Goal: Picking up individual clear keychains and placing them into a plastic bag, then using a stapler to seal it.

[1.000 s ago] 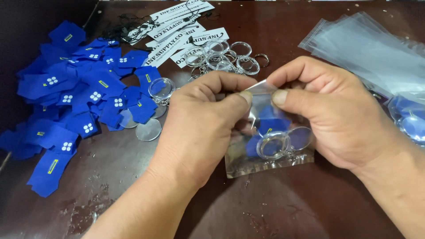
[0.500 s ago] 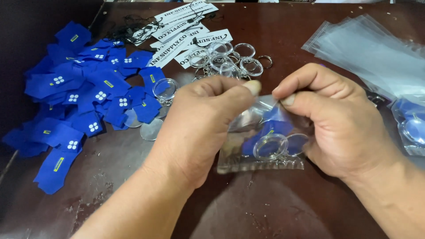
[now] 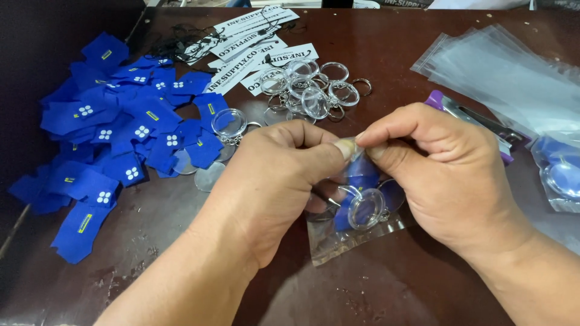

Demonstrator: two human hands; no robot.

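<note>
Dark brown worktop carries everything. Near its front edge, a small clear bag lies with its long axis running front to back and its mouth farthest away. Left hand and right hand pinch that mouth narrowly between them, equally near. Inside sit a blue tag and a clear round keychain. Since half a second ago, the pinch has tightened. Farther left, loose blue tags crowd the edge.

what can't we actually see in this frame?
- Top edge of the clear bag, head view: pinched between left hand and right hand, so sealed or open is unclear.
- Blue piece inside the bag: partly behind the fingers.
- Purple-handled tool: its end lies under the clear sleeves.
- Filled bag: cut off by the right edge.
</note>
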